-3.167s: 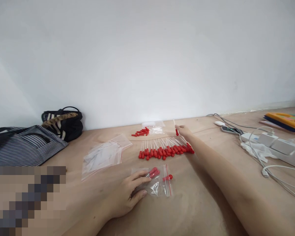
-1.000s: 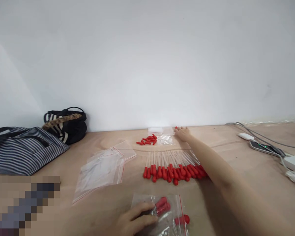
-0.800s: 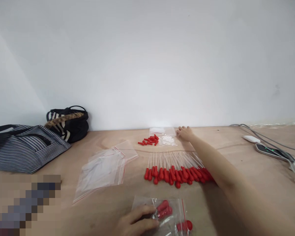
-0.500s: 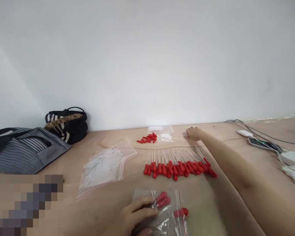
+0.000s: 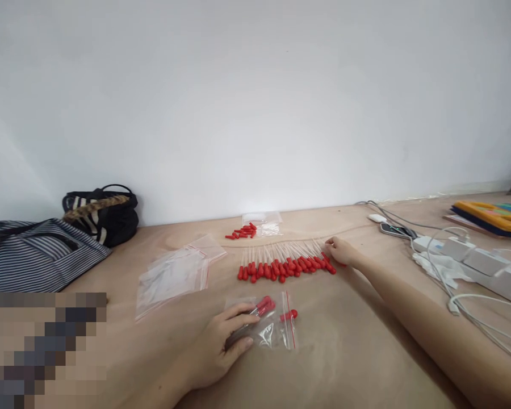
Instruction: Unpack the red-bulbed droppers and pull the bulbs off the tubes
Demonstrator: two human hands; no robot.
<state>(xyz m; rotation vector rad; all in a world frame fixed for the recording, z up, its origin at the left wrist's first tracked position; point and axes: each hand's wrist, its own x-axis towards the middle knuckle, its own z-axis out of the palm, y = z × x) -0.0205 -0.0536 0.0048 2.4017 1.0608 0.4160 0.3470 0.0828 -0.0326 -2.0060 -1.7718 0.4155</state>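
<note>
My left hand (image 5: 219, 343) grips the left end of a clear zip bag (image 5: 266, 335), thumb and fingers around it. Red-bulbed droppers (image 5: 266, 307) lie inside, and another red bulb (image 5: 289, 314) shows at the bag's red-lined mouth. Farther up, a row of droppers (image 5: 281, 268) lies side by side, red bulbs toward me and thin clear tubes pointing away. At the row's right end, my right hand (image 5: 342, 251) has its fingers closed on what looks like a dropper. Only a bit of red shows under the palm; the rest is hidden.
Flat clear zip bags (image 5: 174, 278) are stacked at left. Loose red bulbs (image 5: 242, 231) and clear tubes (image 5: 269, 229) lie near the wall. Bags (image 5: 104, 213) stand at far left. Chargers and cables (image 5: 472, 258) and a yellow-blue object (image 5: 494, 216) occupy the right side.
My right hand has come back from near the wall, where a thin tube stuck out of its fingers, to the row's right end. My left hand stays on the bag. The view has shifted right.
</note>
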